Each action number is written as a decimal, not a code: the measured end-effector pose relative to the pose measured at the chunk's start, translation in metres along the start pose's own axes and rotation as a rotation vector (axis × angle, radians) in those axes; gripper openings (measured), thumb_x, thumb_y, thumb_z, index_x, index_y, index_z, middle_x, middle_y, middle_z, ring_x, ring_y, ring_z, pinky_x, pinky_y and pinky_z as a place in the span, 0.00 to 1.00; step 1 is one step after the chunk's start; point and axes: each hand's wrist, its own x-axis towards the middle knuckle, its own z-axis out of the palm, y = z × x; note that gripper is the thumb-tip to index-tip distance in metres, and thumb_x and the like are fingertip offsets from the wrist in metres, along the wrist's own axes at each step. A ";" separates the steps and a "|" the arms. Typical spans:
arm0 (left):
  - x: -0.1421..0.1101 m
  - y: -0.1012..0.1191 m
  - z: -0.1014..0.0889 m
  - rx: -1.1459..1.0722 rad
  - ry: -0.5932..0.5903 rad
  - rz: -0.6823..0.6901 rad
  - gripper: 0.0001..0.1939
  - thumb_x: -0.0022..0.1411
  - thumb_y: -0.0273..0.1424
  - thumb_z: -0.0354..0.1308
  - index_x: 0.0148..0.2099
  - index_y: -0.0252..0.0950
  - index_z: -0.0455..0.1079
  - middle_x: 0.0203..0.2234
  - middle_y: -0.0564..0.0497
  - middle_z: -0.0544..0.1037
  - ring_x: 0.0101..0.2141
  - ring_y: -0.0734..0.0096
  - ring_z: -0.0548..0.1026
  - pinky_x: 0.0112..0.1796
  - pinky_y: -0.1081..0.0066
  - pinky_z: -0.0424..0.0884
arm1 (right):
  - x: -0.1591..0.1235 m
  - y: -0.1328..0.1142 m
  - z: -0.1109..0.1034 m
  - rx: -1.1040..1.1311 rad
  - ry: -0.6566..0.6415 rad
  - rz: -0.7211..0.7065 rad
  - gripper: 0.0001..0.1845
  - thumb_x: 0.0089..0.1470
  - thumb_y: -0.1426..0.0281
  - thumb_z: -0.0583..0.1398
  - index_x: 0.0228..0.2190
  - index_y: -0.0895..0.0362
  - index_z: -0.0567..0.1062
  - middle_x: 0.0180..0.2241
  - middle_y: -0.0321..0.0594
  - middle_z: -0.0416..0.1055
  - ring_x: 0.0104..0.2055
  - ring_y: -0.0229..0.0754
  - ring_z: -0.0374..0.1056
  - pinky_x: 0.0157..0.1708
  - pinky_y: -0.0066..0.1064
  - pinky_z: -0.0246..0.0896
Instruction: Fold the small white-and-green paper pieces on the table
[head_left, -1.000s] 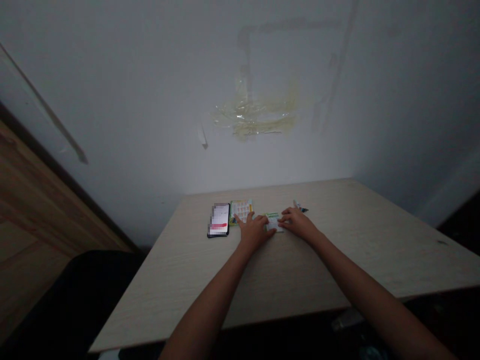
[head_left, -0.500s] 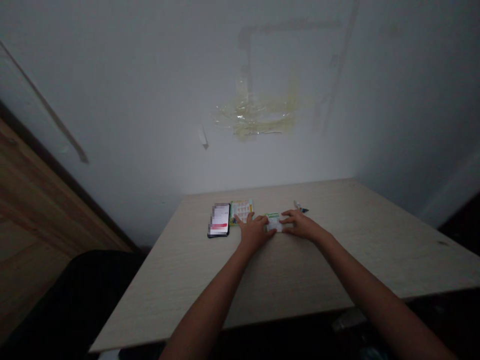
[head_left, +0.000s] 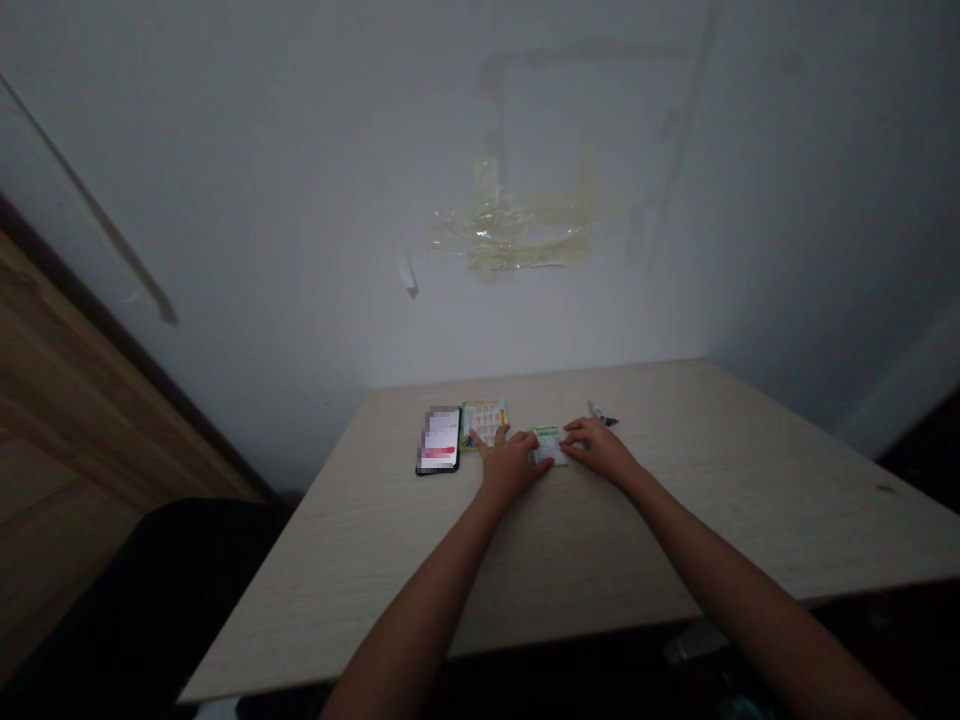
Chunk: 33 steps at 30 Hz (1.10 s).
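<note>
My left hand [head_left: 508, 463] lies with fingers spread, its thumb and a fingertip on the left part of a small green-and-white printed card [head_left: 550, 447]. Its outer fingers reach onto the lower edge of a larger printed sheet [head_left: 484, 414] with rows of small reddish marks. At the card's right edge, my right hand [head_left: 598, 447] has its thumb and fingers drawn in, seemingly pinching that edge; the exact grip is too small to make out. Behind the right hand lies a small white-and-dark object [head_left: 602, 413], perhaps a pen or tube.
A phone [head_left: 439, 440] with a lit screen lies left of the sheet. The pale wooden table [head_left: 360, 560] meets a grey wall [head_left: 300, 200] bearing old tape [head_left: 517, 235]. A dark shape [head_left: 172, 580] and wooden panelling [head_left: 52, 420] stand at the left.
My right hand's fingers spread and drew slightly away from the card, then came back in to its right edge. My left hand stayed in place.
</note>
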 end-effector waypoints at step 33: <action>-0.001 -0.001 0.004 -0.003 0.006 -0.004 0.21 0.59 0.51 0.56 0.52 0.50 0.70 0.51 0.52 0.76 0.61 0.43 0.56 0.52 0.21 0.26 | -0.009 0.018 -0.005 0.210 -0.100 -0.017 0.07 0.53 0.63 0.63 0.31 0.50 0.82 0.51 0.42 0.71 0.53 0.48 0.66 0.57 0.49 0.57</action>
